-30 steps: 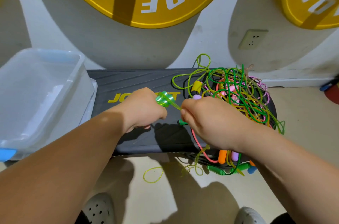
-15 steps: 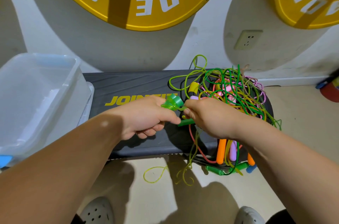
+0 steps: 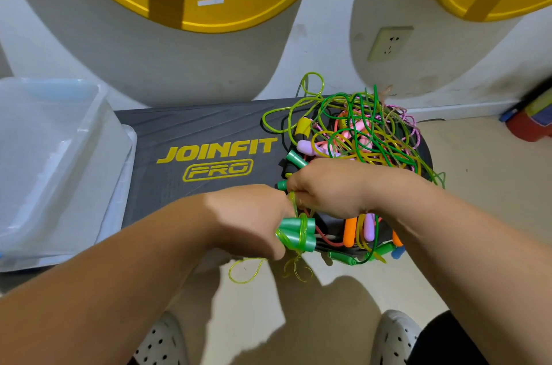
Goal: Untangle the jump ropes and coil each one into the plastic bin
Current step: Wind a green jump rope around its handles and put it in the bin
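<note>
the plastic bin [image 3: 59, 155] is seen well to the left of the left hand, apart from it, with no rope visible inside. the black step board [image 3: 194, 125] is spread under and beyond both hands. the tangle of jump ropes [image 3: 367, 137] is heaped on it just beyond the right hand, with some handles spilling over the near edge below that wrist. the left hand [image 3: 248, 221] is curled round a pair of green handles [image 3: 295, 234], held at its fingertips. the right hand [image 3: 328, 188], touching the left, is closed, and the yellow-green cord [image 3: 294, 200] wound over those handles is pinched in its fingers. loose loops [image 3: 248, 270] are seen dangling below the left hand. a snag is judged the main risk: if the cord is pulled while threaded through the heap, knots could be tightened or the whole pile dragged off the board. the slack loops could also be caught underfoot.
</note>
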